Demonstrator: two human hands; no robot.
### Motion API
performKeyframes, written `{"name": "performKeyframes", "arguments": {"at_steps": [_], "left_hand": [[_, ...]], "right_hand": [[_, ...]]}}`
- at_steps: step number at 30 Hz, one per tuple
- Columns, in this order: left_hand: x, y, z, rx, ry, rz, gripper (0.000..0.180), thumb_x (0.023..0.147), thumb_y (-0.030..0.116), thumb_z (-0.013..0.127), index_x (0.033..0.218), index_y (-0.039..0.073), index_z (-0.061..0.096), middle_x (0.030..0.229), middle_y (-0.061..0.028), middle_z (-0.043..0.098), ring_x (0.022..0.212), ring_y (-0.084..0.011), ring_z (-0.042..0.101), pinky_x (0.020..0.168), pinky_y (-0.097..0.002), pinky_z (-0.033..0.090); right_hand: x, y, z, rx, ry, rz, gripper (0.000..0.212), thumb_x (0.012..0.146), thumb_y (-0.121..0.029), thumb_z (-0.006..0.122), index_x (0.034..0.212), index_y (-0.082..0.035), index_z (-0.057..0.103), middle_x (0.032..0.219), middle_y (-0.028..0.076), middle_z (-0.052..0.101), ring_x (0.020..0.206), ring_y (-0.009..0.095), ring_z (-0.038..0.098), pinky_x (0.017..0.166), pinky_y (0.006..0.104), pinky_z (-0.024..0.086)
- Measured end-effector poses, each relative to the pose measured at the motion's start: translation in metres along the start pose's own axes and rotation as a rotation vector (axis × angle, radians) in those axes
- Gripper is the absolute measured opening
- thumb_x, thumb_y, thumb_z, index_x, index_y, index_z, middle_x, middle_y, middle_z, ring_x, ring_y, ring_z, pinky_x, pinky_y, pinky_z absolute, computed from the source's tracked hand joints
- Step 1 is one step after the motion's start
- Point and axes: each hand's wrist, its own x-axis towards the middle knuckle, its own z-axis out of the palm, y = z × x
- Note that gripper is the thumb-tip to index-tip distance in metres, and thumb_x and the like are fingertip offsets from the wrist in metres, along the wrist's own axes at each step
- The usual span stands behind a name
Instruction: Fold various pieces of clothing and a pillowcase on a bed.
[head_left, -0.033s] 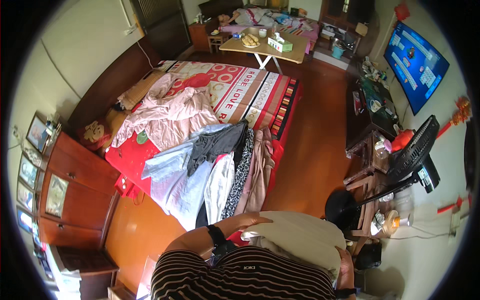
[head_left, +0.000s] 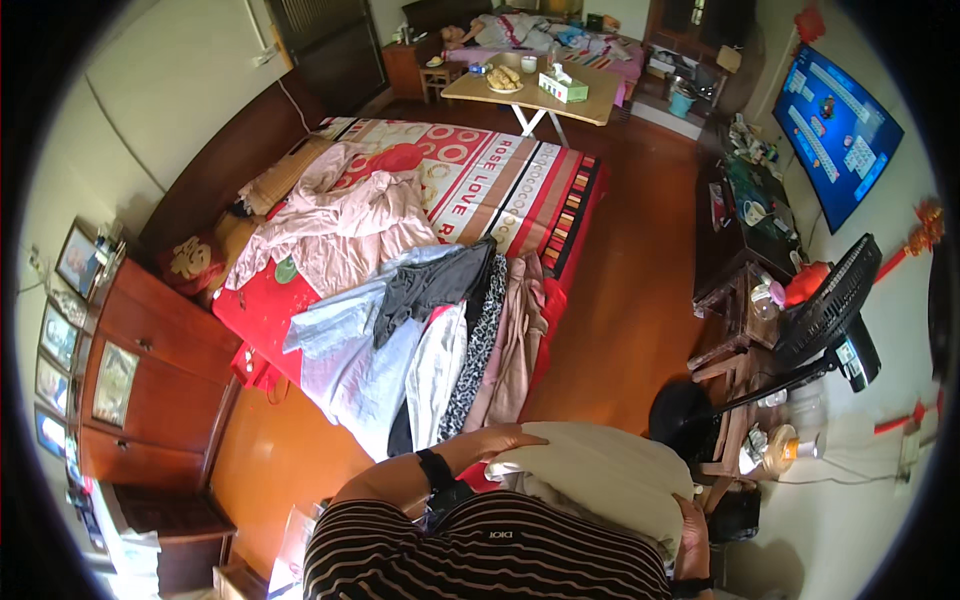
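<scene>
Currently, the left hand [head_left: 508, 437] stretches rightward from a bent arm, its fingers closed over the far-left edge of the pale cloth [head_left: 600, 462]; the right hand [head_left: 691, 524], nearer the body, grips the cloth's right edge. The cloth spans between both hands, beside the striped shirt [head_left: 450, 553].

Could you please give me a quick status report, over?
Left hand holding cloth at left; right hand at its right edge. Cloth pale, draped before striped shirt. Ahead, loose clothes on bed.
</scene>
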Motion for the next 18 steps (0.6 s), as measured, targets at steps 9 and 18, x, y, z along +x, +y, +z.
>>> {"name": "performKeyframes", "arguments": {"at_steps": [9, 18], "left_hand": [[0.056, 0.029, 0.059, -0.035, 0.241, -0.080, 0.043, 0.081, 0.023, 0.066, 0.114, -0.002, 0.053, 0.095, -0.0089, 0.063, 0.077, -0.0138, 0.062, 0.068, -0.0251, 0.051], [0.041, 0.076, 0.040, -0.228, 0.378, 0.151, 0.042, 0.083, 0.023, 0.064, 0.110, -0.007, 0.054, 0.097, -0.0133, 0.063, 0.082, -0.0186, 0.064, 0.075, -0.0291, 0.052]], "right_hand": [[0.031, -0.112, 0.001, -0.071, 0.043, -0.013, 0.034, 0.080, -0.016, 0.061, 0.107, 0.004, 0.056, 0.098, 0.014, 0.061, 0.083, 0.022, 0.061, 0.068, 0.0324, 0.051], [0.150, -0.139, 0.028, -0.215, -0.259, -0.021, 0.044, 0.080, -0.018, 0.062, 0.117, 0.003, 0.051, 0.104, 0.013, 0.060, 0.089, 0.022, 0.060, 0.076, 0.0306, 0.048]]}}
